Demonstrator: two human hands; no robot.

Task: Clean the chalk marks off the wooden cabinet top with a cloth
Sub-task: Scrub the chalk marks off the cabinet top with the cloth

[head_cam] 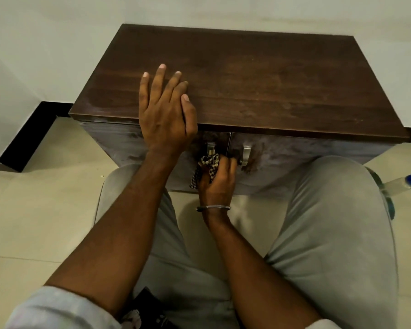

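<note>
Now: nearest, the right hand point(217, 184) grips the bunched checked cloth point(208, 166) against the door front, below the cabinet top's front edge and beside the door handles point(246, 155). Risk: the cloth snags a handle, or only smears the doors' pale haze about. Its fingertips are hidden. The left hand point(163, 115) lies flat, fingers spread, over the front edge of the cabinet top point(271, 86). Chalk marks there are hard to make out, with faint haze only at the front-left corner.
</note>
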